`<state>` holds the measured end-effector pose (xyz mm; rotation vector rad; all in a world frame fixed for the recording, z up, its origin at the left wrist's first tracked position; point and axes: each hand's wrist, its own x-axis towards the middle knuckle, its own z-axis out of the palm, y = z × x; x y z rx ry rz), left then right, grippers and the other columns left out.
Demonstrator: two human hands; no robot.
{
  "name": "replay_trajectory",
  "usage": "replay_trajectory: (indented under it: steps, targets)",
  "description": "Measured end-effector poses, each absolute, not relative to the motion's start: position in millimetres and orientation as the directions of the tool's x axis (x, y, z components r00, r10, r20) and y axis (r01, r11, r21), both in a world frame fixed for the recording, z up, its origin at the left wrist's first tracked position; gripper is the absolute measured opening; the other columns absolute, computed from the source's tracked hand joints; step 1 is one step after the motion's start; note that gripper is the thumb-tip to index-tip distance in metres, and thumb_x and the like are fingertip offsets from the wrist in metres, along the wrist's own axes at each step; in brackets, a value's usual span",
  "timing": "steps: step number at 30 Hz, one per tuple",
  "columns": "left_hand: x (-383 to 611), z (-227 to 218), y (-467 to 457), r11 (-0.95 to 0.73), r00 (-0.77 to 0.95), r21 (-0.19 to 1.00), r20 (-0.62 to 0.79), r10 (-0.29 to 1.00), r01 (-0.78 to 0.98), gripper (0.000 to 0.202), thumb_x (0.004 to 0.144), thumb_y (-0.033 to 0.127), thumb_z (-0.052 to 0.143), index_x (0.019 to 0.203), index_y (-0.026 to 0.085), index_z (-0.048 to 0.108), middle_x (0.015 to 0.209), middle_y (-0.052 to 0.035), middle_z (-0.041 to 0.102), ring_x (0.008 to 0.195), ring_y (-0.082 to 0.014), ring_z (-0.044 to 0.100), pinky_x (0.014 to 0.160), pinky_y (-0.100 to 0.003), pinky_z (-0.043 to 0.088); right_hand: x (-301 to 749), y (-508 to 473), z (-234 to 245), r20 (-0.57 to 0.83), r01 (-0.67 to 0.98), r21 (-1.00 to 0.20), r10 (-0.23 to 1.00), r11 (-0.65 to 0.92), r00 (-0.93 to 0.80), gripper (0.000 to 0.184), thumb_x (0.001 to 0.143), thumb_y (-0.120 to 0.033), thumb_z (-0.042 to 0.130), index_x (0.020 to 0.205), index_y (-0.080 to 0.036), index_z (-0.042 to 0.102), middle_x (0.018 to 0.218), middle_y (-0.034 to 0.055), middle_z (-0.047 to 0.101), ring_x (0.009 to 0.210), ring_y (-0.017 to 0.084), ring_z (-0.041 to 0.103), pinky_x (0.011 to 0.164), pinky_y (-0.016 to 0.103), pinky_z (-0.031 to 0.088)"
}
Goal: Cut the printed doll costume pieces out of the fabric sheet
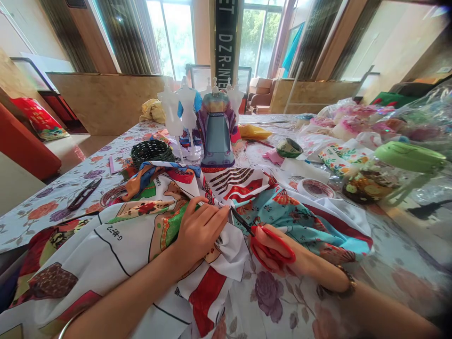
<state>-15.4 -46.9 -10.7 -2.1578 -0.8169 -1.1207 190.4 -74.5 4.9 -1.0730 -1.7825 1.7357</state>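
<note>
A large printed fabric sheet (116, 240) with colourful garment pattern pieces lies spread across the table in front of me. My left hand (199, 228) pinches a fold of this fabric near the middle, fingers closed on the cloth. My right hand (278, 256) grips red-handled scissors (263, 238), whose dark blades point up-left into the fabric right beside my left fingertips. A bracelet sits on my right wrist.
Small dress-form mannequins (215, 127), one in a paper gown, stand behind the fabric. A dark woven basket (151, 151), black snips (84, 193), a tape roll (315, 188), a green-lidded jar (388, 174) and bagged items at the right crowd the floral tablecloth (282, 301).
</note>
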Motion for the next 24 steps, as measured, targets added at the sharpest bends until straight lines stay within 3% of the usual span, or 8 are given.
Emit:
replay_trajectory:
  steps: [18, 24]
  targets:
    - [-15.7, -10.2, -46.6, -0.643, 0.465, -0.203, 0.844, 0.267, 0.738, 0.011, 0.086, 0.010, 0.061, 0.096, 0.016, 0.060, 0.067, 0.0026, 0.065, 0.059, -0.0111, 0.058, 0.082, -0.035, 0.048, 189.6, -73.0, -4.9, -0.110, 0.146, -0.989, 0.777, -0.023, -0.620, 0.071, 0.082, -0.077, 0.034, 0.039, -0.021, 0.036, 0.034, -0.0016, 0.038, 0.033, 0.006, 0.032, 0.040, 0.025, 0.024]
    - [-15.4, -9.3, -46.7, -0.633, 0.441, -0.179, 0.851, 0.284, 0.753, 0.010, 0.087, 0.011, 0.059, 0.095, 0.017, 0.061, 0.067, 0.0033, 0.066, 0.059, -0.0108, 0.058, 0.082, -0.034, 0.047, 189.5, -70.3, 2.4, -0.219, 0.194, -0.974, 0.735, -0.120, -0.642, 0.063, 0.080, -0.076, 0.041, 0.046, -0.022, 0.039, 0.039, -0.0018, 0.042, 0.035, 0.009, 0.037, 0.039, 0.027, 0.026]
